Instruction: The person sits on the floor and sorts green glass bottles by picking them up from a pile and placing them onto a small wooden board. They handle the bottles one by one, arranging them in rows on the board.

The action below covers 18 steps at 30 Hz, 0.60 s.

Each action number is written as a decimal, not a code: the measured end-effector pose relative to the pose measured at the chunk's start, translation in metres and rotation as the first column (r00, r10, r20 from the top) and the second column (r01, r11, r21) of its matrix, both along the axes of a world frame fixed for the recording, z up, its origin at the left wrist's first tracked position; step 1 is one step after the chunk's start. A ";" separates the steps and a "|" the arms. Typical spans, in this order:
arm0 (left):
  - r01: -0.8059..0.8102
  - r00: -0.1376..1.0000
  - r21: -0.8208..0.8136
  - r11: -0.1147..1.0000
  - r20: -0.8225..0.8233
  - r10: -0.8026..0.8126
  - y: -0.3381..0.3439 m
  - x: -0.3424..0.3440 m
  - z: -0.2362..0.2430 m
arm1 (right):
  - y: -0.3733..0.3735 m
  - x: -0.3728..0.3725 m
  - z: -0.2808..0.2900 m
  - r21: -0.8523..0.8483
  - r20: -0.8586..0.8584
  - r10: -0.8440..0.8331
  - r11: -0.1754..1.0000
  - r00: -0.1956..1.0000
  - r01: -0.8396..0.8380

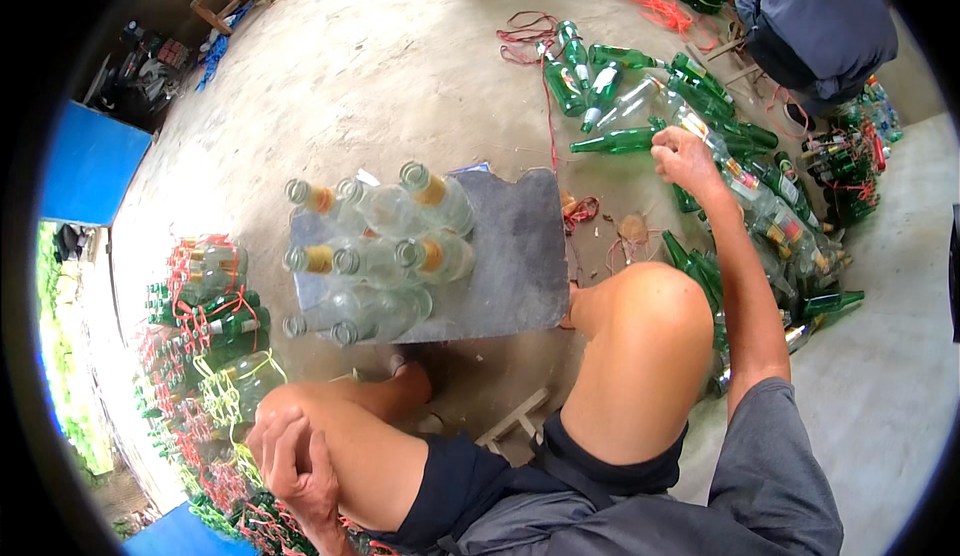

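My right hand (686, 160) reaches out to the right with its fingers curled closed among green glass bottles. A green bottle (622, 142) lies by its fingertips; what the fingers hold, if anything, is hidden. My left hand (292, 461) rests on my left knee, fingers bent and apart, holding nothing. Between my legs and the open floor lies a dark grey board (515, 246). Several clear glass bottles (436, 206) stand on its left part in close rows, some with yellow neck labels. The front row has only two bottles (365, 316).
Loose green and clear bottles (790, 231) lie heaped along my right side. Bundles of bottles tied with red string (210, 281) stand at the left. Red string (655, 6) lies on the floor (370, 66). A person in grey (825, 31) sits at the far right.
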<state>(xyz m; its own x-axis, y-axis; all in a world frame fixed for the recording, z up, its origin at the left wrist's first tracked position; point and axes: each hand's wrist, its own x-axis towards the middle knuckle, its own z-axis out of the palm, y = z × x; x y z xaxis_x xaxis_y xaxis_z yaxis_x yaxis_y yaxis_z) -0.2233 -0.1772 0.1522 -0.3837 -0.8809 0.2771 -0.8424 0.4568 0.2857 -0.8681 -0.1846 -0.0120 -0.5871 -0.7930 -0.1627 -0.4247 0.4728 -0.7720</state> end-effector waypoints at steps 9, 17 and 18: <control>0.003 0.995 -0.056 0.998 0.097 0.003 -0.023 -0.016 -0.010 | -0.028 -0.079 -0.137 0.123 -0.099 -0.077 0.988 0.992 0.089; -0.019 0.992 -0.020 1.000 0.124 0.022 -0.047 -0.046 -0.002 | -0.086 -0.103 -0.193 0.169 -0.153 -0.011 0.985 0.988 0.037; -0.018 0.992 -0.014 1.000 0.126 0.020 -0.050 -0.046 -0.005 | -0.091 -0.107 -0.200 0.204 -0.170 -0.001 0.978 0.985 0.037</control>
